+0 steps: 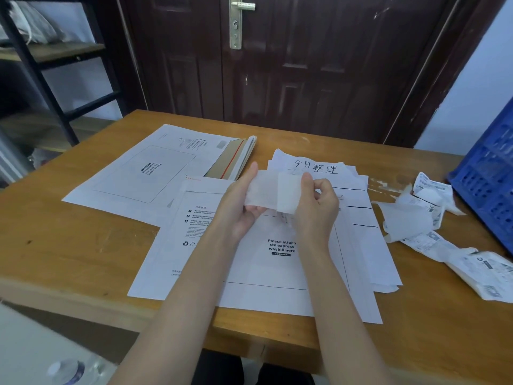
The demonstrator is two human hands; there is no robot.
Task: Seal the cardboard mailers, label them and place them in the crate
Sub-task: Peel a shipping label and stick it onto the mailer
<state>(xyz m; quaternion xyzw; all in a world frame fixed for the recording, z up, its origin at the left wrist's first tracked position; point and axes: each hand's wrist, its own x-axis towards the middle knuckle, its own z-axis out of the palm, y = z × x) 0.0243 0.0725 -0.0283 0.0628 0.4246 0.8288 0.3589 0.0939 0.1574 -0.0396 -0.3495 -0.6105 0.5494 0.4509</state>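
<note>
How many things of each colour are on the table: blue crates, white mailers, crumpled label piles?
Blue crate: 1
White mailers lying flat: 2, the near mailer and the far mailer
Crumpled label pile: 1
Total: 4
More mailers seem stacked under the far one; that stack cannot be counted.

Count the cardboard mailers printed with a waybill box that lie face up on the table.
2. One mailer lies far left, topping a stack whose edges show at its right side. The other mailer lies near the front edge, under both hands. More mailers may be hidden in the stack.
</note>
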